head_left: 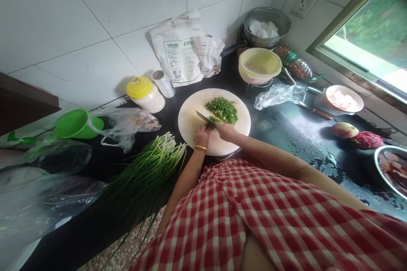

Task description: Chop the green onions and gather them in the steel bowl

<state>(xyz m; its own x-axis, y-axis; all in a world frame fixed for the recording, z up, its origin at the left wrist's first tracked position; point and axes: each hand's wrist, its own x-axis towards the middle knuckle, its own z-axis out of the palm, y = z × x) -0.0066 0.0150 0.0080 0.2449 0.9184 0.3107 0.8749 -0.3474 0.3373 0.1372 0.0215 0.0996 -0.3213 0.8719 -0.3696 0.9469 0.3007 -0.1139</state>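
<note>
A round white cutting board [190, 125] lies on the dark counter, with a heap of chopped greens [222, 109] on its far side. My right hand [226, 130] is closed round the handle of a knife [205, 118]. The blade points up and left across the board, beside a small clump of greens [213, 119]. My left hand [202, 136], with a gold bangle on the wrist, rests curled on the board just below the blade. What its fingers hold is hidden. A bundle of long green stalks [149, 173] lies left of the board.
Along the tiled wall stand a yellow-lidded jar [144, 93], a white packet [178, 57], a yellow colander [259, 64] and a steel pot [266, 25]. Plastic bags [122, 125] and a green cup [74, 123] sit left. A pan [341, 99], fruit [345, 130] and a plate [392, 169] are right on the wet counter.
</note>
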